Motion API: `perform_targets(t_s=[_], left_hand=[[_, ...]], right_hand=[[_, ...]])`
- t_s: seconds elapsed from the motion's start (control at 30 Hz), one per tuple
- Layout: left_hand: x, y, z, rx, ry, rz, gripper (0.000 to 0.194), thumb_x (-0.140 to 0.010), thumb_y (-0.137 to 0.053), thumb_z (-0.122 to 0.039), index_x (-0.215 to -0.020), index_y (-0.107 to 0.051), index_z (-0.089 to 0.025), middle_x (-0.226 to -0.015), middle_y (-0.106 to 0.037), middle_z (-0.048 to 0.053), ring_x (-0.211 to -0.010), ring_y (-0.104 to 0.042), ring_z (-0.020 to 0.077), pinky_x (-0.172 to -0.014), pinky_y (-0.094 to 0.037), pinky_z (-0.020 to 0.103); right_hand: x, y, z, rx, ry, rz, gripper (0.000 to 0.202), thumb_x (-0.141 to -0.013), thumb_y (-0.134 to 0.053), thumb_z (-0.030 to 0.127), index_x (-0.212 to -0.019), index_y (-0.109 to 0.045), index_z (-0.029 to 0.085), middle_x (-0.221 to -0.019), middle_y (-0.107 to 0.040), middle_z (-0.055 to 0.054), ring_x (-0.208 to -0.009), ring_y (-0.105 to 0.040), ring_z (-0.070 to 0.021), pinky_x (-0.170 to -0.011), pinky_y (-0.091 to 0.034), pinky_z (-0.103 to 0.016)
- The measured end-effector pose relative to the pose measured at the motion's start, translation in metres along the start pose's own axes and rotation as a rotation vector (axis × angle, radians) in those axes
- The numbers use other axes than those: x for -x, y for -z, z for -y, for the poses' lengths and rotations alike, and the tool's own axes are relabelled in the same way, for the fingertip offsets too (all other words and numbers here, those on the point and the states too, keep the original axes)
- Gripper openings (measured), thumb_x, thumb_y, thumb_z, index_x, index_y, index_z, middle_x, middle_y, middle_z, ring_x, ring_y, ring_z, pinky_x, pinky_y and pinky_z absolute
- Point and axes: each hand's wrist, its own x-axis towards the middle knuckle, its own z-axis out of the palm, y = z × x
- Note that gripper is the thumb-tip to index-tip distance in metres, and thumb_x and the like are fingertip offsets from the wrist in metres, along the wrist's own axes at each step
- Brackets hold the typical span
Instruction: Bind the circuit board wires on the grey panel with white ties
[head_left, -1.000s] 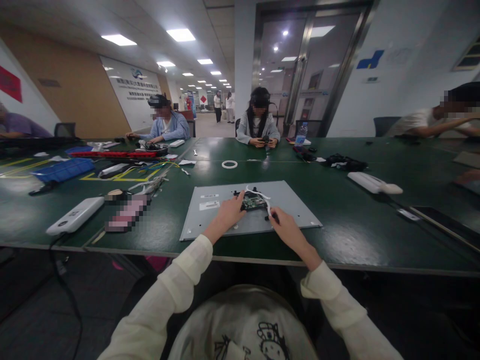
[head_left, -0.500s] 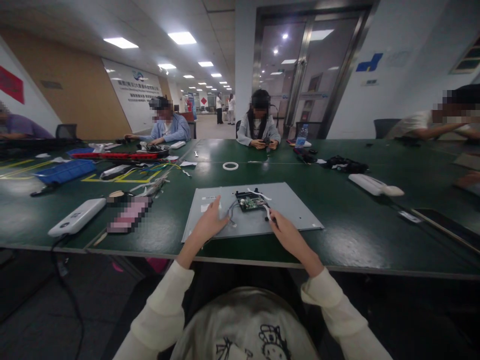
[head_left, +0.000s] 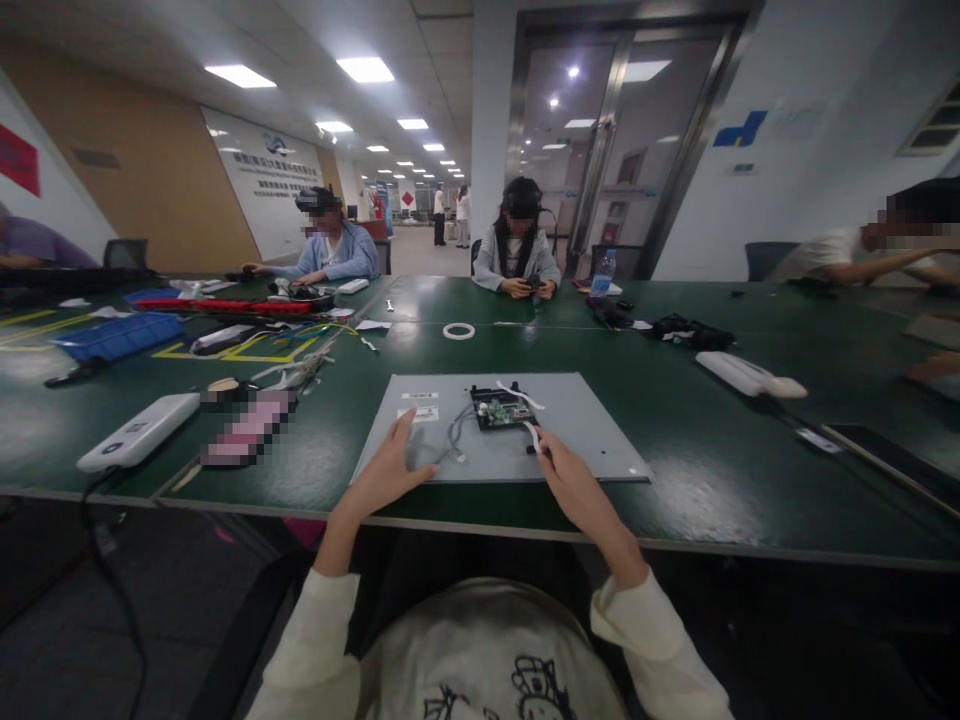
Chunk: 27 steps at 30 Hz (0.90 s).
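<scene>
A flat grey panel (head_left: 585, 430) lies on the green table near its front edge. On its middle sits a green circuit board (head_left: 501, 410) in a black frame, with grey wires (head_left: 456, 430) on its left and white ribbon cables (head_left: 534, 436) at its upper and lower right. My left hand (head_left: 386, 470) is over the panel's left front part, thumb and fingers apart, holding nothing. My right hand (head_left: 566, 475) has its fingers pinched at the lower right of the board, beside the lower white ribbon; what they hold is too small to tell.
Left on the table (head_left: 420, 350) are a white device (head_left: 139, 432), a pink phone-like object (head_left: 247, 428), a blue tray (head_left: 116, 337) and cables. A tape ring (head_left: 458, 331) lies beyond the panel; a white device (head_left: 739, 374) is at right. Other people sit around.
The panel has turned so that its front edge runs nearly level. My left hand has moved left and toward me, away from the grey wires. My right hand stays by the lower ribbon.
</scene>
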Motion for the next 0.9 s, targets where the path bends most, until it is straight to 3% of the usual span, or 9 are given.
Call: perform_targets(t_s=[0.37, 0.67, 0.9], left_hand=[[-0.001, -0.001, 0.012, 0.049, 0.006, -0.075, 0.08, -0.077, -0.06, -0.032, -0.142, -0.014, -0.022, -0.143, -0.029, 0.015, -0.121, -0.046, 0.0244, -0.106, -0.032, 0.043], [-0.018, 0.011, 0.018, -0.009, 0.031, -0.007, 0.075, -0.078, -0.058, -0.033, -0.141, -0.017, -0.023, -0.143, -0.029, 0.012, -0.118, -0.05, 0.0228, -0.103, -0.036, 0.04], [-0.025, 0.001, 0.015, -0.103, 0.072, -0.084, 0.072, -0.078, -0.057, -0.03, -0.14, -0.022, -0.022, -0.144, -0.025, 0.015, -0.109, -0.056, 0.025, -0.094, -0.044, 0.04]], right_hand=[[0.013, -0.015, 0.012, 0.037, -0.015, -0.112, 0.036, -0.091, -0.027, 0.024, -0.121, -0.045, 0.014, -0.1, -0.058, -0.011, -0.09, -0.057, -0.0199, -0.084, -0.045, -0.036], [0.006, -0.027, 0.02, 0.201, 0.001, -0.143, 0.034, -0.091, -0.027, 0.019, -0.117, -0.047, 0.011, -0.112, -0.056, -0.016, -0.099, -0.056, -0.0229, -0.087, -0.045, -0.039], [0.004, -0.033, 0.029, 0.316, -0.123, -0.173, 0.034, -0.092, -0.026, 0.02, -0.116, -0.048, 0.01, -0.109, -0.059, -0.016, -0.094, -0.059, -0.0238, -0.08, -0.047, -0.037]])
